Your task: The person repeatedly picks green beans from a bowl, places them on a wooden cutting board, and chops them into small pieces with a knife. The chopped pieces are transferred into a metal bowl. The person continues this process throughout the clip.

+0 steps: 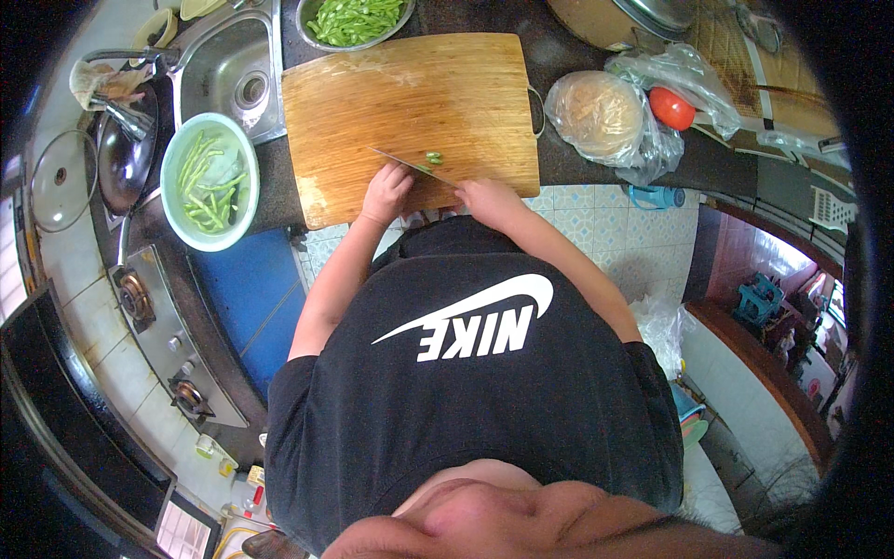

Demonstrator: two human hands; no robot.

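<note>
My right hand (491,202) grips a kitchen knife (412,165) at its handle end, near the front edge of the wooden cutting board (405,91). The blade slants away to the left across the board. Close against the blade's near side is my left hand (388,189), its fingers curled down. Whatever may be under those fingers is hidden. A few short cut pieces of green bean (434,158) lie on the board just beyond the blade, and a bit of green shows right at the blade.
To the left, a pale green basin (256,178) holds whole green beans (202,182) beside a steel sink (230,77). Behind the board, a metal bowl (302,28) holds cut beans (356,21). At right are a plastic-wrapped round item (594,112) and a tomato (672,108). A gas stove (164,328) is nearer left.
</note>
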